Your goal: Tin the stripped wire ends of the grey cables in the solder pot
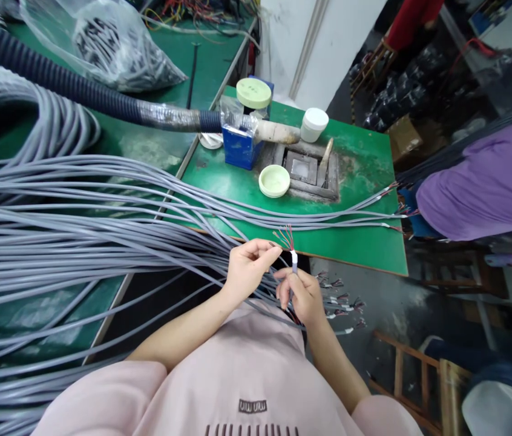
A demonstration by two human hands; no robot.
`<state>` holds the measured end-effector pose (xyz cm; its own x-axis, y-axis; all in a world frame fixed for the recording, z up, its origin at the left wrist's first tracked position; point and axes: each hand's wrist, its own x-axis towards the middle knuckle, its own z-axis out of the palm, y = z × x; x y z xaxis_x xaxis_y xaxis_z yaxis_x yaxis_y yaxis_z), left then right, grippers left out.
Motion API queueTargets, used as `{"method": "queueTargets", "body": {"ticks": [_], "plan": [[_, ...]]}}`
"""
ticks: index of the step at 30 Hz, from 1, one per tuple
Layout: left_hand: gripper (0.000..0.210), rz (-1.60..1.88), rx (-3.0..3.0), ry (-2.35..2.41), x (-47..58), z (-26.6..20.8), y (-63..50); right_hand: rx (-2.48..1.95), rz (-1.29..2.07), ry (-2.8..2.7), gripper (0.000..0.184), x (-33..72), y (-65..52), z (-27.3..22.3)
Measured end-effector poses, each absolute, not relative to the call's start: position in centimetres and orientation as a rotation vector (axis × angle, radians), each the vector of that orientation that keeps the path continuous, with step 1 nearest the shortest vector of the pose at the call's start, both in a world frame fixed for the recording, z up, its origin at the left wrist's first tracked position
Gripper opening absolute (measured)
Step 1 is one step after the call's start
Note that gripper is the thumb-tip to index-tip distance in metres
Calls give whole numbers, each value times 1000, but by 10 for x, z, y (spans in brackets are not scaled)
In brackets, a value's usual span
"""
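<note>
Upright in my right hand (304,297) is a grey cable (295,266), gripped just below a white wrap (294,256). Thin red and dark wires (287,239) fan out from its stripped top end. My left hand (251,263) is closed in a pinch beside them, with thumb and forefinger on a dark wire that runs toward the fan. Below and behind my hands lie many more grey cables (147,239). Several of their stripped ends (342,303) hang at the right, past my right hand.
A solder pot (302,166) is set in the green table (365,242). Around it are a shallow pale dish (275,181), a white tub (314,125), a blue box (239,147) and a hose nozzle (278,131). A person in purple (492,175) works at the right, near a wooden stool (414,363).
</note>
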<state>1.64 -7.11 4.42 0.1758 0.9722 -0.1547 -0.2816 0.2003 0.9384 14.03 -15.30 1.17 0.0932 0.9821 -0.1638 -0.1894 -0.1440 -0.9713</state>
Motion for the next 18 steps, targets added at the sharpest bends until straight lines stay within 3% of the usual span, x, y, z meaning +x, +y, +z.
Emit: {"method": "queueTargets", "body": {"ticks": [6,18], "plan": [[34,1032,944,855,26,42,-82,-1213,1268,-862,28,144,-136,23],[30,932,721,786,33,34,-81,-1150,713,-1001,13,149,-121,24]]}}
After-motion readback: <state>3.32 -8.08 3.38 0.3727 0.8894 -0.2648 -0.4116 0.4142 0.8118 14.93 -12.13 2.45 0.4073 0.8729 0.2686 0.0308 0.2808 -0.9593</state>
